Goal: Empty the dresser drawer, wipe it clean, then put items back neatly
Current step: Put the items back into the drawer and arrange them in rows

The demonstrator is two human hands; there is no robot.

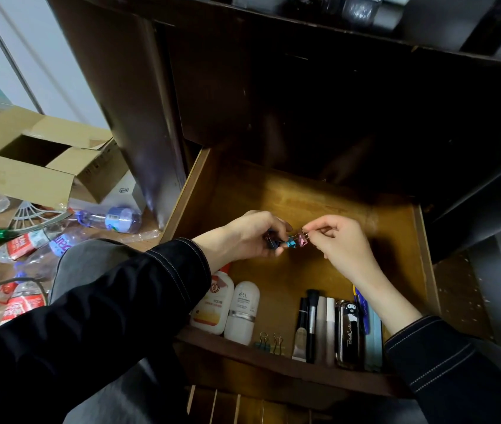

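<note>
Over the drawer [424, 258], the left hand [247, 237] curls round dark binder clips [273, 243], mostly hidden by its fingers; the right hand [339, 244] pinches a pink clip [300, 240].

Back of the drawer is open, front edge is jammed

The drawer [423, 255] shows bare wood across its back and middle, out to both side walls, so dropping in from above works there. The left hand [243, 237] and right hand [341, 243] hang over the middle pinching clips [292, 240] between them, kinda blocking the centre. The front wall is packed: white bottles [241, 313] on the left, loose clips [269, 341] next, then a tight row of tubes [325, 328]. The dresser [304, 102] overhangs the far end. The floor to the left is littered with plastic bottles [114, 218] and a box [44, 166].
</note>
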